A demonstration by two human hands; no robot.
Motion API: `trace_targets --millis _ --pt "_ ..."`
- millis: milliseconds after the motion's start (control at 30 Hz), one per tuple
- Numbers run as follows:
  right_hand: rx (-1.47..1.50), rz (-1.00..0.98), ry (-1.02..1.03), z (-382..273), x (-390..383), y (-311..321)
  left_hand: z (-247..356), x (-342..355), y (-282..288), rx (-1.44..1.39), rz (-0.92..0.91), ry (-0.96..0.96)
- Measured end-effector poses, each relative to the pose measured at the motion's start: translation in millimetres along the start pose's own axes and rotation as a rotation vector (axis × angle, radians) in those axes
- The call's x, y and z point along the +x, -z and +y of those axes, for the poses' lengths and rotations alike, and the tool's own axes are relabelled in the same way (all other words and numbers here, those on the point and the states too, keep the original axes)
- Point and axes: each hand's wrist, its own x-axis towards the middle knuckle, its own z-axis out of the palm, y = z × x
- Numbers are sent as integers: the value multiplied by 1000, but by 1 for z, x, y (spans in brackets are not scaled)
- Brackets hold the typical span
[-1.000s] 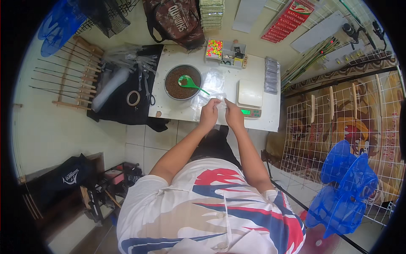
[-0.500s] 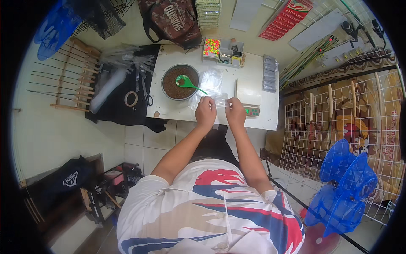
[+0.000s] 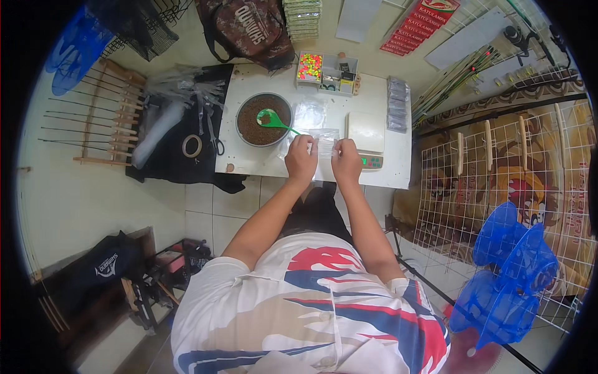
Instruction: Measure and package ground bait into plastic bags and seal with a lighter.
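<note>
Between my two hands is a small clear plastic bag (image 3: 325, 144), held by its sides over the front of the white table (image 3: 261, 168). My left hand (image 3: 302, 159) pinches its left side, and my right hand (image 3: 346, 162) pinches the right. Beyond my left hand stands a grey bowl (image 3: 239, 129) filled with brown granules. A green spoon (image 3: 281, 123) rests in it, its handle pointing toward my hands. More clear bags (image 3: 309, 113) lie flat on the table past my fingers. Right beside my right hand is a kitchen scale (image 3: 366, 133) with a lit green display.
At the back, a white divided box (image 3: 339, 80) holds bright beads and small items. Silver packets (image 3: 397, 103) line the right edge. On black cloth at left lie scissors (image 3: 215, 140), a tape roll (image 3: 192, 146) and plastic bags (image 3: 180, 93). A camouflage bag (image 3: 249, 31) stands behind.
The bag between my hands is now spread flatter and shows more plainly. Both hands stay in nearly the same place, and the view has shifted slightly.
</note>
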Motion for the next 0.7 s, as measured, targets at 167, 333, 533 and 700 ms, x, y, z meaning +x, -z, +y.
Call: trace_targets --millis 167,333,533,700 --pt "-15 -20 14 1 0 2 -4 -3 3 28 -23 0" --pt "-33 -63 132 9 4 6 -2 -8 1 110 -25 -363" --pt "-65 -182 120 8 13 11 -13 5 7 72 -170 -192" --pt "-35 -310 147 4 16 17 -7 9 21 56 -242 -11"
